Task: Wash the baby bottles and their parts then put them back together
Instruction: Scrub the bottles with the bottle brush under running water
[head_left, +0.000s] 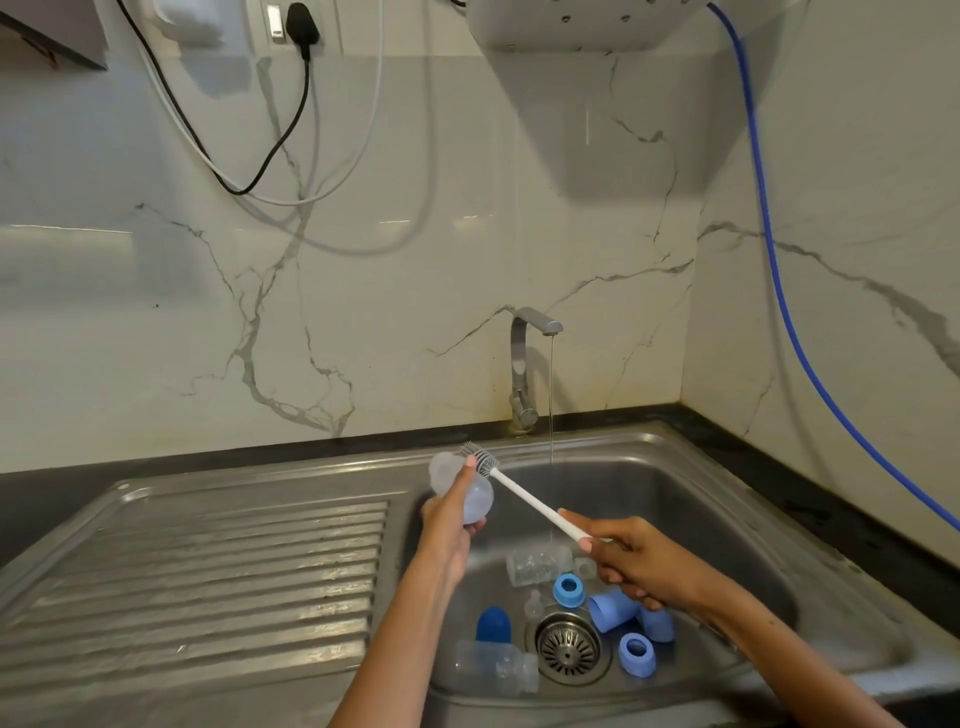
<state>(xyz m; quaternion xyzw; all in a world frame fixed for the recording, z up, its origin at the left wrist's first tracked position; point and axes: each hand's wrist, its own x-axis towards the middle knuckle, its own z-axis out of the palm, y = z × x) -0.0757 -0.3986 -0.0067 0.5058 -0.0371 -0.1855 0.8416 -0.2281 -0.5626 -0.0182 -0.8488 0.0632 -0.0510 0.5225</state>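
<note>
Head view: left hand gripped clear bottle over sink. Right hand pinched brush handle; bristles at bottle mouth, just past left fingertips. Below hands: two bottles, blue rings, caps lay loose. Judged early: scrubbing underway, reassembly not begun.

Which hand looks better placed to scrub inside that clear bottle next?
The right hand, probably. It already grips the bottle brush by its handle, bristles beside the mouth of the clear bottle. The left hand is busy holding that bottle over the sink.
</note>
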